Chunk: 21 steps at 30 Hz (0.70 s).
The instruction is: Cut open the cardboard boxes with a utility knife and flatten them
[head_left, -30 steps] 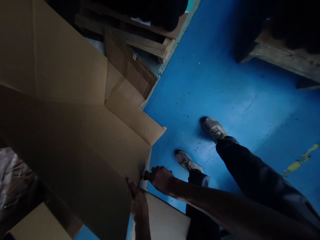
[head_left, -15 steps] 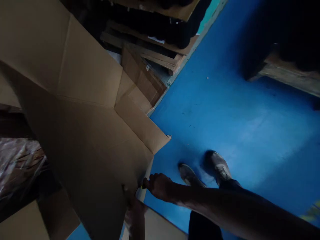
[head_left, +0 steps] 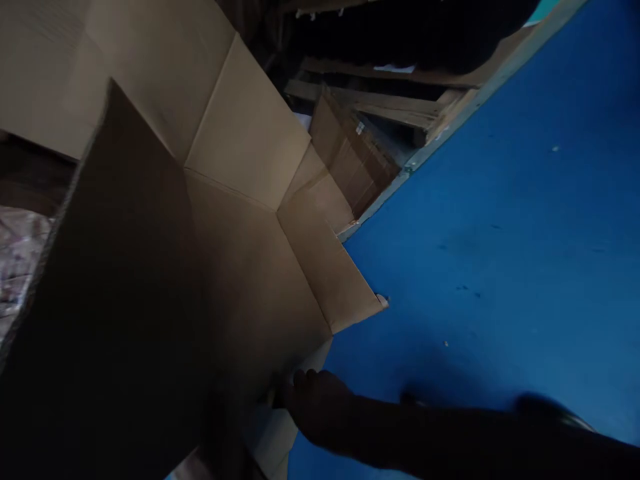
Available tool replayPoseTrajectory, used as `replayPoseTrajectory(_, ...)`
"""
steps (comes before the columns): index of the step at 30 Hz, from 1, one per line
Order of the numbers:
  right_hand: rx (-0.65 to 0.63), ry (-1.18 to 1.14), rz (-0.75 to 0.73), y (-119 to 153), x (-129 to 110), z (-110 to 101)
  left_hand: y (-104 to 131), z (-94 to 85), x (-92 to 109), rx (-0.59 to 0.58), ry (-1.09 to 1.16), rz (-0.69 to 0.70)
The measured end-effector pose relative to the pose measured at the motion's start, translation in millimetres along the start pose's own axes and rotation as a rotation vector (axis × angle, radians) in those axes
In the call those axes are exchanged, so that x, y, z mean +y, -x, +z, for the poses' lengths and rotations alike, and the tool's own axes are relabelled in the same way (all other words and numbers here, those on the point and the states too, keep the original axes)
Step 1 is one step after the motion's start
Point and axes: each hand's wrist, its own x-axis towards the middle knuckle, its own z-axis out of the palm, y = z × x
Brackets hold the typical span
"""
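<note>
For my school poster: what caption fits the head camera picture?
A right hand grips the lower edge of a big flattened cardboard box above a blue floor.

No text, label, brand, number or sign can be read anywhere. The cardboard [head_left: 240, 220] filling the left of the frame shows plain brown faces with creases only. A small pale sticker [head_left: 360, 127] sits on the box [head_left: 350, 160] in the upper middle, but it is too small and dim to make out any writing. A white scrap [head_left: 393, 68] on the wood [head_left: 370, 100] at the top is likewise unreadable. The blue floor [head_left: 500, 233] on the right carries only specks.
</note>
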Motion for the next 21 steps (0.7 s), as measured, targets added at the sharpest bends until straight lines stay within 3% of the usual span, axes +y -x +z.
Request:
replayPoseTrajectory(3, 0.019, 0.002, 0.007, 1, -1, 9, -3, -10.3, 13, -0.047, -0.085, 0.035)
replayPoseTrajectory(9, 0.032, 0.037, 0.009, 3, 1, 15, 2, -11.8, 43, 0.066, -0.105, -0.077)
replayPoseTrajectory(21, 0.083, 0.070, -0.062, 7, 3, 15, 2, -13.5, 49, 0.017, -0.107, -0.099)
